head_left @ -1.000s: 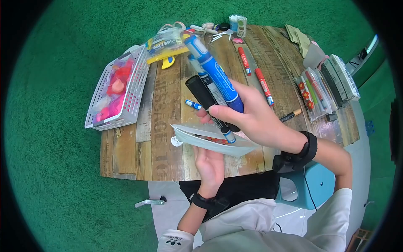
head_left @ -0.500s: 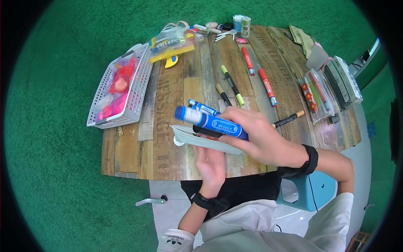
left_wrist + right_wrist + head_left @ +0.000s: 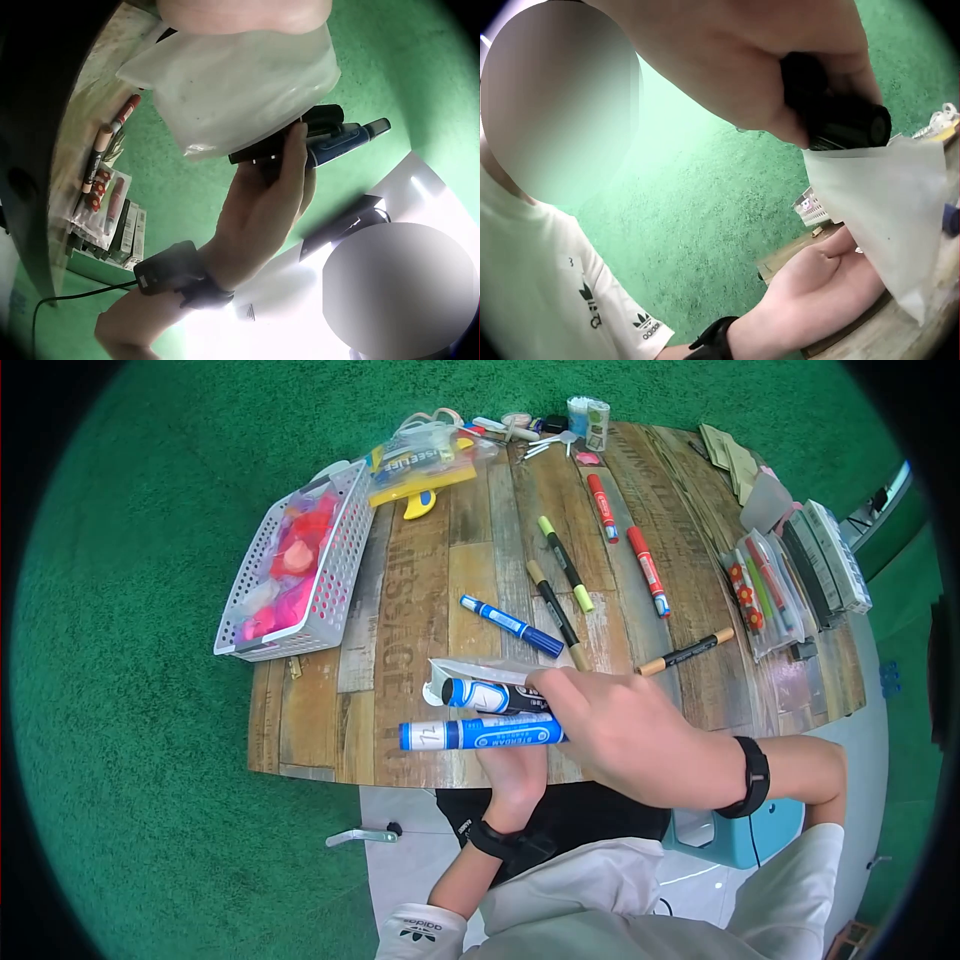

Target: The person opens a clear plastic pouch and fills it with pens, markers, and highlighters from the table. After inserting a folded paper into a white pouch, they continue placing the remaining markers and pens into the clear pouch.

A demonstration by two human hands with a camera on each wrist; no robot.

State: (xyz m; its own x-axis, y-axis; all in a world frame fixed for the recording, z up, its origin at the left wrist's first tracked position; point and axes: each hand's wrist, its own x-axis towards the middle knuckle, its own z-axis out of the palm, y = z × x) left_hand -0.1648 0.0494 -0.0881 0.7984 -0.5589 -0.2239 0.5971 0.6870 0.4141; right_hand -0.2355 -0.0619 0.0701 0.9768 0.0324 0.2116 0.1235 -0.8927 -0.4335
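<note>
At the table's near edge, the right hand [image 3: 625, 735], which half a second ago held its markers up on a slant, now has them level, fingers curled round the blue marker [image 3: 480, 734] and black marker [image 3: 495, 697]. The black one's tip enters the clear pouch [image 3: 470, 670]; the left hand [image 3: 515, 765], mostly hidden, apparently grips the pouch from below. Beyond, loose markers and a white basket [image 3: 340, 570] lie on the planks.

Right hand [image 3: 620, 735] gripping a blue marker [image 3: 480, 733] and a black marker [image 3: 495, 697] at the clear pouch [image 3: 470, 672] held by the left hand [image 3: 515, 765] over the wooden table [image 3: 400, 620].
</note>
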